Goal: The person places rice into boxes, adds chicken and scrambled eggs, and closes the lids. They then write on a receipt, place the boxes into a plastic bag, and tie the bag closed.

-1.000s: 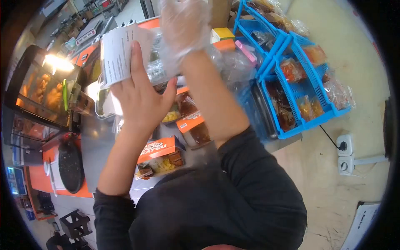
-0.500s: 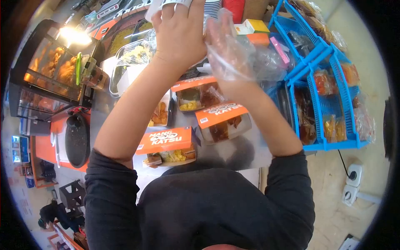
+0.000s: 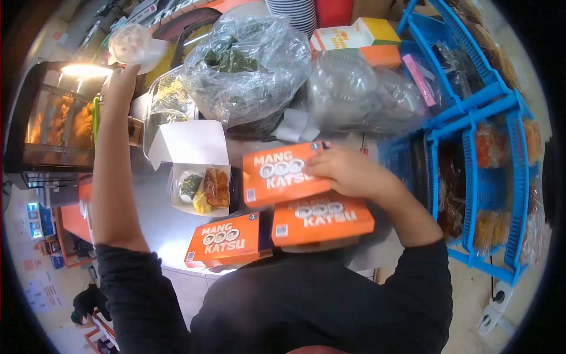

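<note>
The left arm (image 3: 112, 177) stretches straight out, far forward and to the left, with the elbow nearly locked. At its end the left hand (image 3: 121, 74) is bare and raised, its fingers curled closed in a grip. The right forearm (image 3: 401, 206) bends inward across the body. The right hand (image 3: 345, 171) is bare and lies low and palm down, with its fingers loosely extended and pointing left. Dark sleeves (image 3: 138, 283) cover both upper arms and leave the forearms uncovered.

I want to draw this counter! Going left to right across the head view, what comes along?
Heated display case, left hand clutching crumpled plastic, open white food box, top orange box under right hand, blue baskets.
</note>
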A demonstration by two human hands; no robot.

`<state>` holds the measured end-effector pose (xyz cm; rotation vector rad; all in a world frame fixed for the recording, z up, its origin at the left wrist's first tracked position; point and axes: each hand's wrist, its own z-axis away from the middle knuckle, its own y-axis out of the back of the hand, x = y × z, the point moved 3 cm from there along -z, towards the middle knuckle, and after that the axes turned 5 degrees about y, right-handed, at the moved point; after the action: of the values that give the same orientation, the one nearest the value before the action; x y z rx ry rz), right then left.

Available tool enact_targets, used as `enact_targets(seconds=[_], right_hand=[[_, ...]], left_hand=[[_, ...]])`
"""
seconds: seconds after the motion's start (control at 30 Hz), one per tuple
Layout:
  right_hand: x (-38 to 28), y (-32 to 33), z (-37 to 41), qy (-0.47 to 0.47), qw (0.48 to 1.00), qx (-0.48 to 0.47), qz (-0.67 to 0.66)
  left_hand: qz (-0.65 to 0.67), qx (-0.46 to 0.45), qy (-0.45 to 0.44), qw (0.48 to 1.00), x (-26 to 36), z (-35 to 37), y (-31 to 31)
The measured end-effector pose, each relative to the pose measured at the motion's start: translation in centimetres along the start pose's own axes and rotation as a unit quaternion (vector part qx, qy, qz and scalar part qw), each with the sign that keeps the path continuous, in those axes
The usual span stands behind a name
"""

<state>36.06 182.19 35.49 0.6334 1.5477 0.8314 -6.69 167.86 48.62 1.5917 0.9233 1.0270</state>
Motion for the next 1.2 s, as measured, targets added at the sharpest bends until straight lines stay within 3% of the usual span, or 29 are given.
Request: enact_targets(seconds=[0.03, 0.1, 0.17, 0.23, 0.33, 0.4, 0.47, 0.53, 0.63, 0.77, 0.87, 0.97, 1.03, 1.07, 1.1, 1.2], right_hand=[[0.3, 0.0, 0.6, 0.014, 0.999, 0.004, -0.035], [0.9, 0.0, 1.1, 0.003, 0.997, -0.002, -0.083], [1.0, 0.2, 1.4, 0.014, 0.994, 0.001, -0.106], [0.8, 0.5, 1.5, 0.052, 0.993, 0.009, -0.103], [2.0, 1.4, -0.5, 0.124, 0.959, -0.026, -0.253], [3.0, 0.9, -5.1, -0.027, 0.948, -0.04, -0.313], [5.0, -1.4, -10.1, 0.098, 0.993, -0.065, -0.01], [6.0, -4.1, -12.8, 0.045, 0.978, -0.118, 0.164], [5.7, -4.4, -14.8, 0.037, 0.948, -0.145, 0.28], [4.7, -5.7, -15.1, 0.035, 0.937, -0.1, 0.333], [3.4, -4.4, -14.3, 0.015, 0.934, -0.164, 0.317], [3.9, -1.8, -13.8, 0.122, 0.969, -0.125, 0.174], [3.2, 0.4, -12.3, 0.117, 0.989, 0.04, 0.078], [2.3, 1.5, -11.8, 0.053, 0.996, 0.069, -0.031], [1.4, 2.6, -11.3, -0.013, 0.985, 0.097, -0.14], [-1.6, 5.4, -9.0, 0.05, 0.907, 0.314, -0.275]], left_hand=[[-0.072, 0.047, -0.047, 0.995, -0.7, 1.0, 0.1], [0.017, 0.182, -0.156, 0.971, -4.5, 3.8, -0.9], [-0.131, 0.218, -0.179, 0.95, -6.2, 8.9, 1.0], [-0.192, 0.209, -0.16, 0.945, -9.1, 12.8, 2.4], [-0.324, 0.067, -0.128, 0.935, -18.1, 17.1, 2.7], [-0.279, -0.126, 0.053, 0.951, -18.7, 23.1, 2.9], [-0.293, -0.264, 0.067, 0.916, -19.7, 28.8, 1.4], [-0.153, -0.304, 0.062, 0.938, -21.0, 34.1, -0.7], [-0.072, -0.239, 0.043, 0.967, -19.1, 39.2, -2.4], [-0.043, -0.206, 0.034, 0.977, -17.5, 41.6, -3.5], [0.002, -0.144, 0.081, 0.986, -18.7, 41.6, -6.0], [0.029, -0.04, 0.074, 0.996, -19.3, 41.3, -7.6], [0.021, -0.037, 0.096, 0.994, -19.1, 40.1, -8.5], [0.021, -0.049, 0.108, 0.993, -18.6, 39.4, -8.7], [0.02, -0.061, 0.119, 0.991, -17.9, 38.6, -8.8], [0.028, -0.131, 0.083, 0.988, -18.1, 37.3, -8.4]])
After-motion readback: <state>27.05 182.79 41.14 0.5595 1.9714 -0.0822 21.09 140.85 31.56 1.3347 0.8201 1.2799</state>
